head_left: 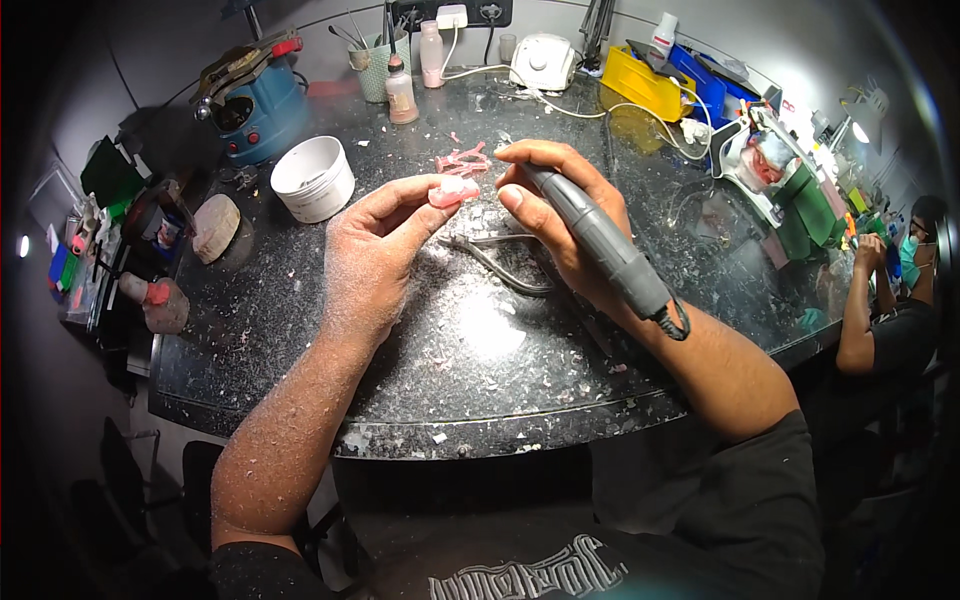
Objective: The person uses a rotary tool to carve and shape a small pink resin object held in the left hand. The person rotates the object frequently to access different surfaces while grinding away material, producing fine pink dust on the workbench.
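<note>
Dust coats my left hand (372,250), whose fingertips grip a small pink-and-white moulded piece (452,196) near the middle of the bench. My right hand (575,215) is closed around a thick dark grey handpiece (590,230) with a cord at its lower end; its tip points up and leftward, near the pink piece but apparently apart from it. Behind the held piece lie thin pink branched offcuts (462,160). Between and below the hands a metal tool with curved handles (500,270), apparently pliers, lies on the dusty black worktop (450,390).
White tub (312,200) at left, near a blue machine (245,120) and plaster block (215,225). Bottles (401,95), tool cup (375,70), white control box (540,65) and yellow bin (645,80) stand behind. Another person (890,300) sits at the far right.
</note>
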The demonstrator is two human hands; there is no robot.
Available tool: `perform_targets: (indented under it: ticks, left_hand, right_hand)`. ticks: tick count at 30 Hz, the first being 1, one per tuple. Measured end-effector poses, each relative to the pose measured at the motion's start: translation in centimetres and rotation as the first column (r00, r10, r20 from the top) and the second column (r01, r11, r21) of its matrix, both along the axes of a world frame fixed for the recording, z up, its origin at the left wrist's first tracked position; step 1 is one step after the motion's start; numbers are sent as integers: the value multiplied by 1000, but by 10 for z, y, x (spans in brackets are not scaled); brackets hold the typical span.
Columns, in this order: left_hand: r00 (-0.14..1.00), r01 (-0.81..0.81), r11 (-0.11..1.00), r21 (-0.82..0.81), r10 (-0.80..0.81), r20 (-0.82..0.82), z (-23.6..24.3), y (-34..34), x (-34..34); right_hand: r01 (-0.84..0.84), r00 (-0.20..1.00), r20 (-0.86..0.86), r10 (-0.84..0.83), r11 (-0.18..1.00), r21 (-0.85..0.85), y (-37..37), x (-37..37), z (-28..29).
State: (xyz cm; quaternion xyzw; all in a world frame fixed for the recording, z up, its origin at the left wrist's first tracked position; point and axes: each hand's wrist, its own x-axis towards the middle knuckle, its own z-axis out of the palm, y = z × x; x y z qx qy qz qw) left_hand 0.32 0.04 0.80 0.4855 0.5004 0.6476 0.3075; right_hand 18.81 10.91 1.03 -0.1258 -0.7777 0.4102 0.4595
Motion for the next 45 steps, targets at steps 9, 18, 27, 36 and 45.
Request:
perform_targets:
  ticks: [9,18,27,36,45]
  left_hand:
    - [896,245,959,-139,-169,410,-8,3,-12]
    - [930,211,963,-168,-145,339,-2,3,-10]
    - [962,156,977,-144,-118,246,-2,1,-9]
    - [959,154,982,-110,-122,255,-6,2,-10]
    - [918,195,965,-176,-116,380,-7,0,-17]
  right_hand:
    - [-58,998,15,62,984,-168,0,-3,-7]
    - [-77,997,-18,75,981,-178,5,-3,-9]
    - [-63,998,-14,62,992,-113,4,-4,-10]
    - [-46,999,-14,45,995,-94,5,-4,-11]
    - [-33,999,15,33,999,1,2,-6,-12]
